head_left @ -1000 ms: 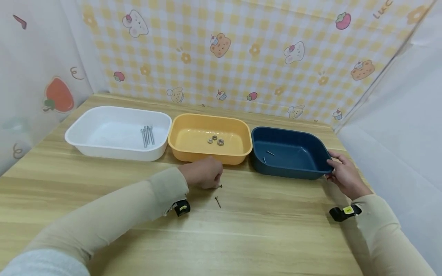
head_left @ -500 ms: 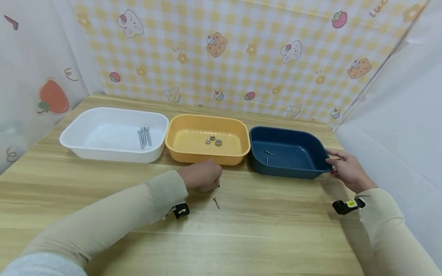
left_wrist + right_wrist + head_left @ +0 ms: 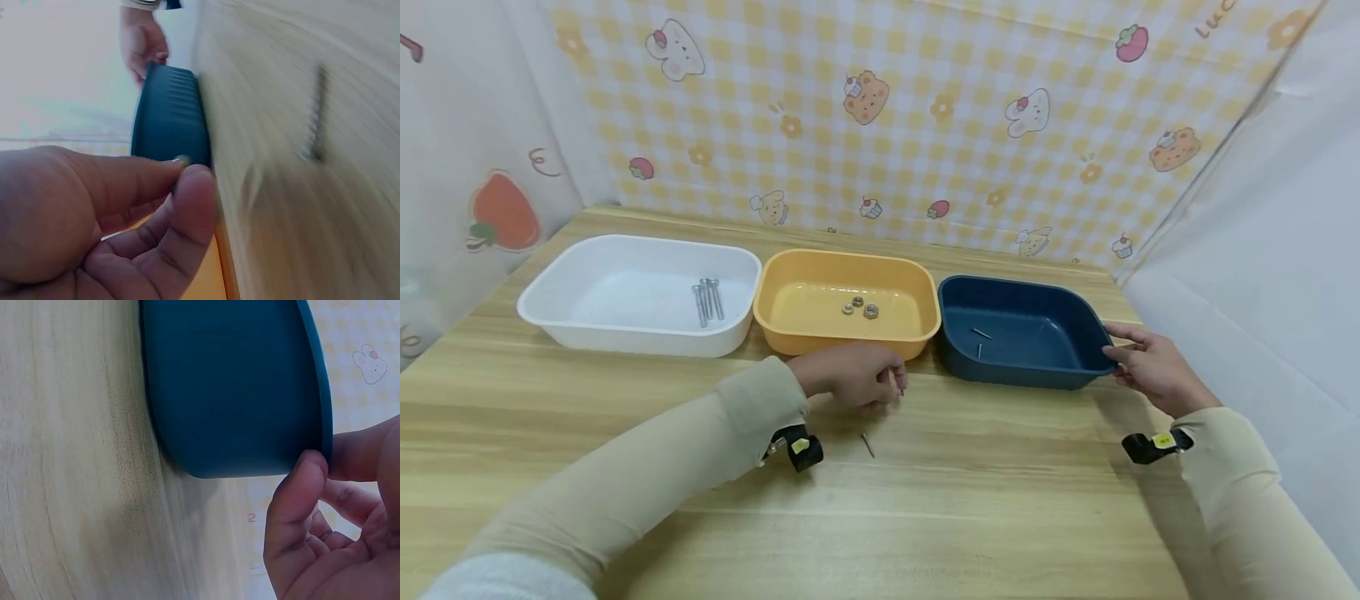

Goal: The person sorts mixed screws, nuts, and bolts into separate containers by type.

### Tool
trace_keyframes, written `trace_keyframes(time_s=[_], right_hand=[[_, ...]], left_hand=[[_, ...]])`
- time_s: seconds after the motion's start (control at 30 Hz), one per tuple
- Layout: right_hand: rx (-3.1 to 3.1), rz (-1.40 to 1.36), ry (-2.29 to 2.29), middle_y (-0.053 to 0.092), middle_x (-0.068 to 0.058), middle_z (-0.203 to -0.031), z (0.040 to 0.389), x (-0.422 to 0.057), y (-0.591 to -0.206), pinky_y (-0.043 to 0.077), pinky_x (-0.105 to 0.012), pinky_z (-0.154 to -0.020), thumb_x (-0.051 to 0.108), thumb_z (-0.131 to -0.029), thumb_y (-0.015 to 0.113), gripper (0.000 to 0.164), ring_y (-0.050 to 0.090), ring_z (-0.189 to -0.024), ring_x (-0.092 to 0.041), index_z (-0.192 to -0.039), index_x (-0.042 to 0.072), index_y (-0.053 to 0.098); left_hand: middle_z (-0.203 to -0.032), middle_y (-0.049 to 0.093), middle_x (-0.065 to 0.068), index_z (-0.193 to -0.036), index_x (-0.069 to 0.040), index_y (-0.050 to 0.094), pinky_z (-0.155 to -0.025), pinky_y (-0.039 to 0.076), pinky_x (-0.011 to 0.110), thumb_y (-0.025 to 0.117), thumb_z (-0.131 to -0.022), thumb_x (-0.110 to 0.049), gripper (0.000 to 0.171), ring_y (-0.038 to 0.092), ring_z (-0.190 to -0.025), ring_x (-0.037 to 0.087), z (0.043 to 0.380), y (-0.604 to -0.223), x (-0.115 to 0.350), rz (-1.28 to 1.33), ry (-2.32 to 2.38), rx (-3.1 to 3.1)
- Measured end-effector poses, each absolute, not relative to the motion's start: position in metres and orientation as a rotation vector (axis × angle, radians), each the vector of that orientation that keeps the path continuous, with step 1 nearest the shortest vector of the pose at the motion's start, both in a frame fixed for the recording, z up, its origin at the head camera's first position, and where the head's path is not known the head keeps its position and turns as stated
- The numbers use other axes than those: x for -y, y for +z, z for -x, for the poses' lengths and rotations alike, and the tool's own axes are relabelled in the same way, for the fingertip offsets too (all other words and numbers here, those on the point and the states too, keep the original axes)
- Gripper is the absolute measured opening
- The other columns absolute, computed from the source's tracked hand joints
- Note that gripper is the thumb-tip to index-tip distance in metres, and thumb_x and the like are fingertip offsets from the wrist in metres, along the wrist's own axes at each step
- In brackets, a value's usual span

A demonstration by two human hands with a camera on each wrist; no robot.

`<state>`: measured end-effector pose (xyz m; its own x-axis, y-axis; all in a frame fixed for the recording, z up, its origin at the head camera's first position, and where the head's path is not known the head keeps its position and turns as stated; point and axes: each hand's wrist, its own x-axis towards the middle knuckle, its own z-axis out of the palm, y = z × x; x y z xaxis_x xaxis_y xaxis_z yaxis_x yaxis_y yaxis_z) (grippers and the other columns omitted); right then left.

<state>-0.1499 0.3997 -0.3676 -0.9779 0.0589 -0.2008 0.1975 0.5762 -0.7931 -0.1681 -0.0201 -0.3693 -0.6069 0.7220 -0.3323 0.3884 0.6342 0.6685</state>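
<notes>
My left hand (image 3: 859,375) is just off the table in front of the yellow bin, pinching a small screw (image 3: 902,392) between thumb and fingertips. Most of that screw is hidden by the fingers. Another screw (image 3: 867,445) lies on the wood below this hand; it looks blurred in the left wrist view. At the right, my right hand (image 3: 1153,367) grips the rim of the dark blue bin (image 3: 231,394), thumb on one side of the wall and fingers on the other. Two small screws (image 3: 981,333) lie inside that bin.
To the left of the blue bin stands the yellow bin (image 3: 842,343) with 3 nuts (image 3: 870,311). The white bin (image 3: 632,340) at far left holds several long bolts (image 3: 707,300). A checked cloth (image 3: 820,167) hangs behind the wooden table (image 3: 985,500).
My left hand has picked up a screw from the table and shifted slightly right with it. The right hand keeps its grip on the blue bin. The head view has drifted a little.
</notes>
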Motion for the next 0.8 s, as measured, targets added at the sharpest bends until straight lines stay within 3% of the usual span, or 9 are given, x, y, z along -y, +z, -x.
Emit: trace_keyframes(time_s=[0.13, 0.37, 0.53, 0.8], right_hand=[[-2.626, -0.212, -1.369, 0.057, -0.003, -0.096, 0.150, -0.399, -0.366, 0.053, -0.027, -0.061, 0.015, -0.104, 0.045, 0.057, 0.054, -0.067, -0.009, -0.152, -0.001, 0.020], [-2.586, -0.222, -1.419, 0.055, -0.006, -0.100, 0.149, -0.399, -0.365, 0.054, -0.026, -0.063, 0.012, -0.103, 0.044, 0.058, 0.057, -0.068, -0.008, -0.152, -0.003, 0.017], [-2.560, -0.246, -1.473, 0.058, -0.003, -0.098, 0.148, -0.399, -0.368, 0.055, -0.024, -0.064, 0.011, -0.103, 0.045, 0.059, 0.058, -0.069, -0.008, -0.152, -0.003, 0.016], [-2.558, -0.259, -1.512, 0.058, 0.000, -0.098, 0.149, -0.398, -0.370, 0.055, -0.023, -0.064, 0.013, -0.103, 0.047, 0.060, 0.058, -0.071, -0.007, -0.153, -0.001, 0.017]], left_hand=[[-0.074, 0.064, 0.010, -0.122, -0.003, 0.061, -0.058, 0.049, 0.027, 0.051, -0.099, -0.002, 0.025, 0.057, -0.061, 0.015, 0.170, -0.365, 0.011, -0.801, 0.931, -2.164], [-0.104, 0.062, 0.023, -0.125, 0.005, 0.057, -0.072, 0.057, 0.033, 0.048, -0.100, 0.001, 0.026, 0.062, -0.073, 0.019, 0.179, -0.364, -0.015, -0.719, 1.272, -2.003], [-0.111, 0.063, 0.020, -0.125, 0.005, 0.056, -0.078, 0.056, 0.030, 0.047, -0.101, 0.001, 0.026, 0.065, -0.084, 0.020, 0.188, -0.361, -0.033, -0.561, 1.483, -1.838], [-0.129, 0.054, 0.026, -0.132, 0.008, 0.049, -0.085, 0.053, 0.028, 0.047, -0.100, 0.004, 0.033, 0.062, -0.107, 0.029, 0.199, -0.358, -0.055, -0.378, 1.700, -1.635]])
